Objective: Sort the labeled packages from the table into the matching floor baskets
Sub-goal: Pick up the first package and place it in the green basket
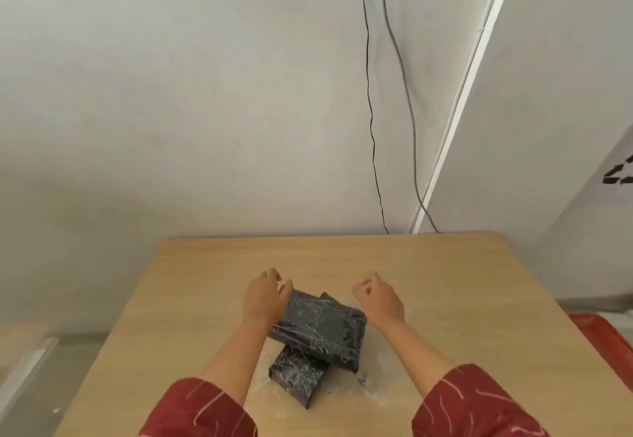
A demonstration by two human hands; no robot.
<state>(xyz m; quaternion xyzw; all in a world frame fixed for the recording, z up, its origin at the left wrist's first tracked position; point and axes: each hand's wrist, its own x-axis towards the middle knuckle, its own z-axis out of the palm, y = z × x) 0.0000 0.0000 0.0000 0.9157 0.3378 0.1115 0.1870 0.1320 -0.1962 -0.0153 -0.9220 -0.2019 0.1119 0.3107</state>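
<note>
Two black plastic-wrapped packages lie stacked on the wooden table [445, 282]. The upper package [322, 327] rests crosswise over the lower package [298, 378]. No label shows on either one. My left hand [265, 294] lies against the upper package's far left corner, fingers curled over its edge. My right hand [378, 296] hovers just right of that package, fingers loosely curled, holding nothing. Both forearms come out of dark red sleeves.
A red basket [606, 340] stands on the floor right of the table, partly cut off. Two black cables [373, 128] hang down the white wall behind the table. A white board with a black mark [620, 173] leans at the far right.
</note>
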